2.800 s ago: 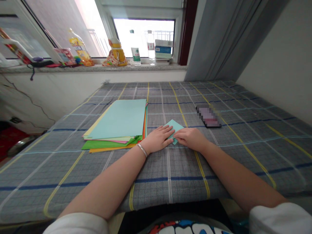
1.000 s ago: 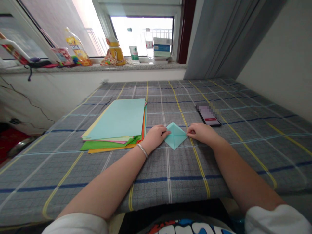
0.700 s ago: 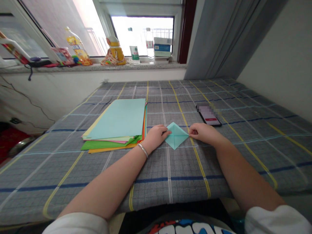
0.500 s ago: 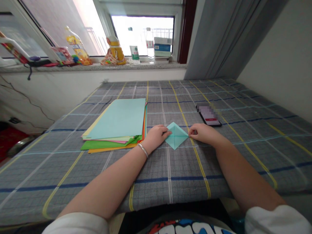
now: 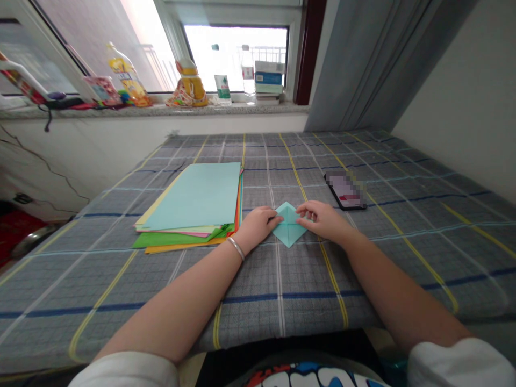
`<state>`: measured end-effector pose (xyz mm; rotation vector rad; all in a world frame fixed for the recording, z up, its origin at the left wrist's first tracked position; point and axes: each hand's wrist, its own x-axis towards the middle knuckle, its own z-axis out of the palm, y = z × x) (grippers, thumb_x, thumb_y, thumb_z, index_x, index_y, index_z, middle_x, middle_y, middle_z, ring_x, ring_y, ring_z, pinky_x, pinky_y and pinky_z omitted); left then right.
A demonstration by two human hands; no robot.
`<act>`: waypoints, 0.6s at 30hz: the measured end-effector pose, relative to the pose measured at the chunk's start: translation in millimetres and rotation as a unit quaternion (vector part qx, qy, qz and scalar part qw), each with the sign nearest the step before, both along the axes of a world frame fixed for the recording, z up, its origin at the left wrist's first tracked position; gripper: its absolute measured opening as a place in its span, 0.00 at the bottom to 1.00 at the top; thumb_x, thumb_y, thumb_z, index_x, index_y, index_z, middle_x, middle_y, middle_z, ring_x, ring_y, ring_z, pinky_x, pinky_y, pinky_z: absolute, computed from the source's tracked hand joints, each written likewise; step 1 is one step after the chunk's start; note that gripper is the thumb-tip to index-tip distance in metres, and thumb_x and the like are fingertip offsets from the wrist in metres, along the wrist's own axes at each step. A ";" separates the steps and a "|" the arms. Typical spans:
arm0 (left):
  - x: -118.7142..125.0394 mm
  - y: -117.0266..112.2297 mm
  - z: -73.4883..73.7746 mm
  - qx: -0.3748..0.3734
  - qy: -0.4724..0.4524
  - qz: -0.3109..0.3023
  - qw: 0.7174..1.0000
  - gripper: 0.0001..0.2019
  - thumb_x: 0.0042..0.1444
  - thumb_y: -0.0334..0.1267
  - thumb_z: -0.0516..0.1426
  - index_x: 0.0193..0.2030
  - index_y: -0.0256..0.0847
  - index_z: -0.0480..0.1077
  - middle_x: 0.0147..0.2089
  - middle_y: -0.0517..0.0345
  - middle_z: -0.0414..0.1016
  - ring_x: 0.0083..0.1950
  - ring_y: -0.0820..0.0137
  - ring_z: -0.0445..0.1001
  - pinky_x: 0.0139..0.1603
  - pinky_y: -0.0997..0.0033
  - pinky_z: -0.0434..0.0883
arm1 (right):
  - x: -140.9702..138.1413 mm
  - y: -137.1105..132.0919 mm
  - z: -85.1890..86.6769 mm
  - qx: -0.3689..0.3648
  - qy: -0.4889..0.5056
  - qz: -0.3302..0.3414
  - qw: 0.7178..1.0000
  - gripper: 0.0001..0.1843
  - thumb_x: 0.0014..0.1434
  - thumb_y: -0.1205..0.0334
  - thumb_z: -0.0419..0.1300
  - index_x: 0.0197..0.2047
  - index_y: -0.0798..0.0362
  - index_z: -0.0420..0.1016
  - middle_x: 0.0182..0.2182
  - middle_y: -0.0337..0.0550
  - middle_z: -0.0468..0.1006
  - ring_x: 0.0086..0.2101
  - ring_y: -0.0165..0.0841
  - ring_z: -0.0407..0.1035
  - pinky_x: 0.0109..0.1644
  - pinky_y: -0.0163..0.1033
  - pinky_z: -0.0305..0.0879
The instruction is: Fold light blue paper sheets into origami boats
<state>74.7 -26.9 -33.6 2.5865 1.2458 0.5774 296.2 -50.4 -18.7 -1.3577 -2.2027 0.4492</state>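
Note:
A small light-blue square of folded paper (image 5: pixel 288 234) lies on the cloth with one corner toward me, crossed by creases. My left hand (image 5: pixel 260 226) grips its left corner, thumb on top and fingers curled; a silver bangle (image 5: pixel 236 248) circles that wrist. At the paper's right side is my right hand (image 5: pixel 322 217), with bent thumb and index finger at the upper right part of the sheet. The exact fingertip contact there is too small to make out fully.
Left of my hands lies a stack of coloured paper (image 5: pixel 197 196), light blue on top. A phone (image 5: pixel 346 193) rests at the right on the plaid cloth (image 5: pixel 250 312). Bottles (image 5: pixel 248 72), boxes (image 5: pixel 269 80) and other items stand along the windowsill (image 5: pixel 242 109).
My right hand has moved left from the paper's right corner onto its upper right part. The left hand and the paper have stayed in place.

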 end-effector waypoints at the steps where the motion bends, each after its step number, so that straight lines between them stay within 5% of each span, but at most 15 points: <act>1: 0.4 -0.2 0.6 -0.002 0.002 0.005 1.000 0.15 0.62 0.42 0.54 0.26 0.39 0.70 0.29 0.58 0.70 0.35 0.70 0.70 0.38 0.72 0.64 | -5.6 0.9 -2.9 -0.011 0.012 -0.001 1.000 0.10 0.57 0.58 0.58 0.40 0.53 0.74 0.33 0.41 0.75 0.31 0.30 0.65 0.35 0.35 0.58; 6: -3.0 0.5 3.4 -0.004 0.017 0.040 0.999 0.14 0.61 0.43 0.54 0.29 0.39 0.73 0.31 0.56 0.73 0.35 0.68 0.71 0.37 0.71 0.65 | -19.4 6.3 -13.8 -0.037 -0.023 -0.061 0.997 0.16 0.60 0.54 0.53 0.25 0.52 0.69 0.22 0.36 0.68 0.25 0.29 0.61 0.29 0.35 0.50; 18: -27.3 13.1 4.7 -0.057 0.061 0.069 0.994 0.11 0.59 0.40 0.54 0.32 0.40 0.75 0.32 0.55 0.77 0.34 0.67 0.73 0.34 0.71 0.65 | -22.5 16.5 -19.9 -0.043 -0.064 -0.134 0.988 0.14 0.61 0.54 0.54 0.29 0.52 0.71 0.27 0.40 0.75 0.28 0.31 0.65 0.30 0.35 0.51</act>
